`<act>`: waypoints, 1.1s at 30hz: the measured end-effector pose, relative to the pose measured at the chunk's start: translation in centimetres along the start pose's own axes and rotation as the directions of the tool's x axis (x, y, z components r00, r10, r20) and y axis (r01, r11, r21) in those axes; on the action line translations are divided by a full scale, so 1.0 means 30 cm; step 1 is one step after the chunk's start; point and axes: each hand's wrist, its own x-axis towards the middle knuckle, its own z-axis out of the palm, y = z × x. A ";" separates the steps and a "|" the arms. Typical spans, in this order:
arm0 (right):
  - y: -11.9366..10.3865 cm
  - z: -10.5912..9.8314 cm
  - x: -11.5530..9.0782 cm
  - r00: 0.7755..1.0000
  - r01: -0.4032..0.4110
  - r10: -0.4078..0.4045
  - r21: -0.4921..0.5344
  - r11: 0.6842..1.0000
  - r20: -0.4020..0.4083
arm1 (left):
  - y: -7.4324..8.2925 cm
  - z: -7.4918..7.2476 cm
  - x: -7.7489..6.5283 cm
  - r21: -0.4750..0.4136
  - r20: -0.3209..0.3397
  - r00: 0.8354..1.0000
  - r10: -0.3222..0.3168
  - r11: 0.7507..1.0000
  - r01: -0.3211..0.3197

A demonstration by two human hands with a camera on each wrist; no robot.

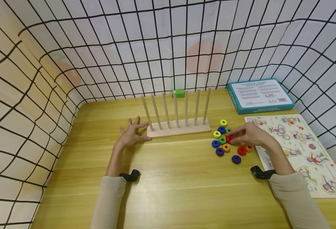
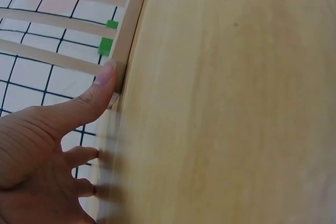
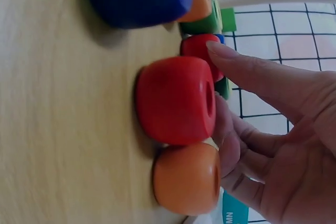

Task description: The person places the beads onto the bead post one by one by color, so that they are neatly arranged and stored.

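A wooden peg stand point(image 1: 182, 128) with several upright rods stands toward the back of the table. My left hand point(image 1: 130, 134) holds the left end of its base, with the thumb point(image 2: 100, 85) on the front face and the index finger at the far side. The other left fingers are spread toward the table. My right hand point(image 1: 249, 133) pinches a red bead point(image 1: 229, 139) between thumb and fingers, among several coloured beads. Another red bead point(image 3: 173, 100) and an orange bead point(image 3: 186, 179) lie close to that hand. A purple bead point(image 1: 236, 159) sits nearest me.
A teal-edged box point(image 1: 260, 95) lies at the back right. In front of it is a picture puzzle board point(image 1: 296, 149), partly under the right forearm. A green block point(image 1: 178, 93) sits behind the rods. White gridded cloth point(image 1: 122, 47) encloses the back and sides.
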 end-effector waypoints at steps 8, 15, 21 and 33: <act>-0.002 0.025 0.025 0.998 0.040 -0.042 -0.047 0.998 -0.052 | 0.001 -0.002 -0.004 0.017 -0.005 1.000 -0.001 1.000 0.001; -0.004 0.028 0.023 0.997 0.036 -0.039 -0.052 0.998 -0.060 | 0.004 0.001 -0.003 0.023 0.000 1.000 0.001 1.000 -0.001; -0.001 0.022 0.009 0.994 0.045 -0.053 -0.081 0.996 -0.100 | -0.002 0.007 -0.003 0.028 -0.001 1.000 0.002 1.000 -0.002; -0.089 -0.047 -0.051 0.961 0.102 -0.130 -0.125 0.987 -0.245 | -0.004 0.007 -0.001 0.031 -0.005 1.000 0.010 0.999 -0.010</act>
